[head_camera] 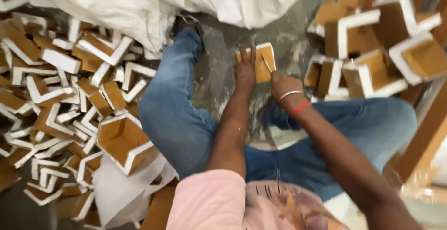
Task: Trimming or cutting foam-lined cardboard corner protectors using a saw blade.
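Both hands are in front of me, over the grey floor (223,67) between my knees. Nearest to me I see my pink sleeve (209,202) and my blue jeans (177,118). My left hand (245,71) lies flat with open fingers on a small brown piece with white edge (261,62), and it presses this piece down on the floor. My right hand (283,86) is closed around a thin pale tool (266,64); its tip touches the same piece, just beside the left fingers. On the right wrist are a silver bangle (290,93) and a red band (300,109).

At my left side, a big heap of similar brown and white pieces (60,86) covers the floor, with one open hexagonal box (123,141) near my left knee. At my right side, assembled boxes (372,48) stand together. Farther away, a white sack (186,2) lies across the top.
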